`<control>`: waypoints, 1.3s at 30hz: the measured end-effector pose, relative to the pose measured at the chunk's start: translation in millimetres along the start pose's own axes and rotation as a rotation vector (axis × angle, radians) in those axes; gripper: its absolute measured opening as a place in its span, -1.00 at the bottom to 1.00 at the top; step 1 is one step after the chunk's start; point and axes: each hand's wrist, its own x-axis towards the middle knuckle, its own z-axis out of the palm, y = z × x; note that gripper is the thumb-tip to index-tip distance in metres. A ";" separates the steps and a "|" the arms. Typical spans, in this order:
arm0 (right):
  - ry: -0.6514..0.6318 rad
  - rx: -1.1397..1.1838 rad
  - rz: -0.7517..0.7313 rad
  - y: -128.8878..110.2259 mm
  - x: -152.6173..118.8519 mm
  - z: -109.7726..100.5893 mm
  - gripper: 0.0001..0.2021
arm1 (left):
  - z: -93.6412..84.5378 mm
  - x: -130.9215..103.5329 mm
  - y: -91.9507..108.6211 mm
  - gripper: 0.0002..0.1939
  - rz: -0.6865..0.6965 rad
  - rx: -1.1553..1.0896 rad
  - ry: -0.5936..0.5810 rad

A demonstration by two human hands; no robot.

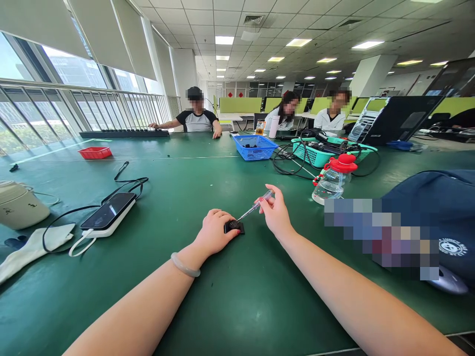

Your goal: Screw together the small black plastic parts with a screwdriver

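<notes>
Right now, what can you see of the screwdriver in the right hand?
The screwdriver is slim, with a clear plastic-looking handle and a thin metal shaft. The right hand pinches the handle in its fingers, tilted, tip down-left on the small black part, which the left hand steadies on the green table.

Near edge: bare green table [237, 296] between the two forearms, open to pass.
Centre: left hand [215, 232] rests on a small black part [234, 227]; right hand [275, 213] holds a screwdriver [256, 204] with its tip on that part. Little gap between the hands.
Left side: phone [108, 211] on a white charger with looping cable [126, 183], cloth [33, 244], white pot [18, 205].
Right side: water bottle [334, 180] near the right hand; dark cap [438, 212] beyond.
Far side: blue basket [255, 147], green basket [322, 153] with tangled cables, well apart.
</notes>
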 end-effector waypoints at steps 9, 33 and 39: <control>0.016 -0.008 -0.006 0.9 1.5 0.5 -0.45 | -1.2 0.1 0.9 -0.77 -0.007 0.000 -0.006; -0.075 -0.010 -0.230 -5.1 -9.6 2.2 -0.55 | -0.1 0.3 0.6 -0.73 -0.006 0.018 -0.013; -0.085 0.029 -0.123 -6.6 -5.0 1.5 -0.45 | 0.2 -0.1 0.7 -0.74 -0.006 0.020 -0.009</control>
